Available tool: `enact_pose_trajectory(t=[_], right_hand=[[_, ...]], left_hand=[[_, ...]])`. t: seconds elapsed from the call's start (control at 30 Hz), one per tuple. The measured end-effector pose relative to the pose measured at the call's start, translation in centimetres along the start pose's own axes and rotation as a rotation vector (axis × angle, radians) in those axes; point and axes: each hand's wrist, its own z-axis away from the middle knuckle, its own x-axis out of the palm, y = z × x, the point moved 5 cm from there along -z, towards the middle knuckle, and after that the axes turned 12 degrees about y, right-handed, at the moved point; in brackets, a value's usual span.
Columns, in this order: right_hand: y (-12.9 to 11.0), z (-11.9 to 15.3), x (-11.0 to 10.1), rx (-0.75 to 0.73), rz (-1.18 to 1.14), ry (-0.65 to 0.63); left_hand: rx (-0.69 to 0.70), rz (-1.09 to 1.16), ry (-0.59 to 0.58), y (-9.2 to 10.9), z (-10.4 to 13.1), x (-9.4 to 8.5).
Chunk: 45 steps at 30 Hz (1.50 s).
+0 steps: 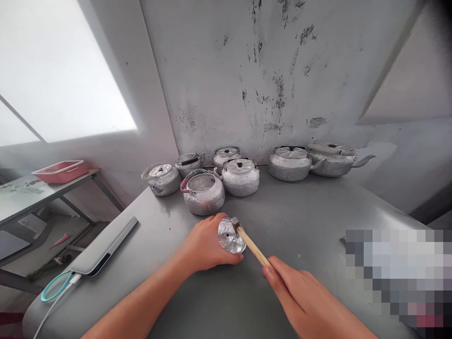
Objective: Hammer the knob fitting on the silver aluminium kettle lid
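My left hand (208, 242) grips a round, crumpled silvery kettle lid (231, 239) by its edge, thumb at the near side and fingers round the far side. A small dark hole shows near the lid's middle. In my right hand (289, 282) is a hammer (254, 247), its light wooden handle wrapped by my fingers. The small metal head is at the lid's upper right; whether it touches cannot be made out. Just beyond stands a dented metal kettle (205, 200) without a lid, its handle wound in red and dark cord.
Several lidded kettles (241, 181) line the back of the grey table (282, 221) by the stained wall. A grey power bank (104, 247) with cables lies at left. A pink basket (61, 172) sits on a side table. The right edge is blurred out.
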Motion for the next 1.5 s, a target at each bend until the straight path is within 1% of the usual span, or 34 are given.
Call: enact_pose_trajectory(t=[0.13,0.27,0.37,0.5,0.7,0.73,0.87,0.93,1.03,1.13,1.2,1.37,1.43,1.5], right_hand=[[0.2,-0.2,-0.3,-0.008,0.003,0.019],[0.2,-0.2,-0.2,0.005,-0.006,-0.012],[0.1,-0.2,-0.2,0.006,-0.017,0.011],[0.3,-0.2,0.0,0.004,-0.044,-0.024],[1.1,-0.2,0.3,0.027,0.045,-0.118],[1.1,-0.3,0.4,0.019,0.04,-0.118],[1.2,-0.4,0.1,0.025,-0.019,-0.065],[0.8,-0.3,-0.1,0.052,-0.05,-0.099],[-0.1,-0.2,-0.6,0.167,-0.188,-0.181],[-0.6,-0.3,-0.7,0.23,-0.319,-0.213],[-0.2,-0.6,-0.4,0.219,-0.346,-0.201],[1.5,-1.1,0.3,0.152,-0.328,-0.147],[1.7,-1.0,0.4,0.149,-0.319,-0.16],[1.7,-0.8,0.7,0.18,-0.299,-0.201]], left_hand=[[-0.006,-0.009,0.012,-0.1,0.0,-0.1],[0.008,-0.015,0.004,-0.1,0.0,-0.1],[0.013,-0.017,0.012,-0.2,0.0,-0.1],[-0.005,-0.011,-0.001,-0.3,0.0,0.0],[0.0,-0.016,-0.009,-0.5,0.0,0.1],[0.001,-0.016,-0.005,-0.5,0.0,0.1],[0.01,-0.006,0.002,-0.5,0.0,0.1],[0.012,0.004,-0.006,-0.5,0.0,0.1],[0.002,0.019,0.0,-0.6,0.0,0.1],[-0.003,0.031,-0.003,-0.6,0.0,0.2],[-0.009,0.04,-0.007,-0.6,0.1,0.2],[-0.006,0.047,-0.001,-0.4,0.1,0.0],[-0.012,0.038,-0.01,-0.5,0.1,0.0],[-0.014,0.019,-0.017,-0.6,0.1,0.1]])
